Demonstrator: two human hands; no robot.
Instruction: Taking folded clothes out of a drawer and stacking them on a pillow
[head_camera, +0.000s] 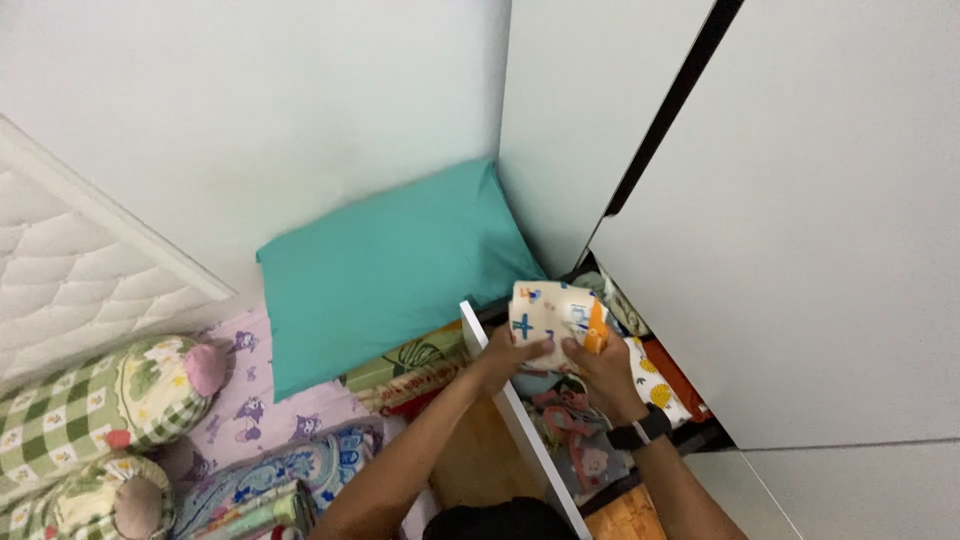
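I am looking down at one folded cloth (552, 312), cream with blue crosses and small orange and blue prints, which is being held up just above an open white drawer (520, 420). Both hands are gripping it: my left hand (512, 352) is closing on its lower left edge with the thumb lying across the front, and my right hand (598, 362) is pinching its lower right corner, where an orange patch is showing. One black watch (640, 432) is sitting on the right wrist.

Below the cloth, the drawer is holding several folded printed fabrics (580, 440); I am counting at least three, one white with yellow spots, one orange-red, and one grey with pink shapes, though the pile is too jumbled for a sure count. The drawer is standing out from a white wardrobe (800, 250), whose two doors are showing a dark gap between them.

To the left, one teal pillow (390, 270) is leaning against the wall. Two green checked bolsters (90, 420) with pink ends are lying at the lower left on a lilac sheet with cartoon prints, beside one white quilted headboard (60, 270).
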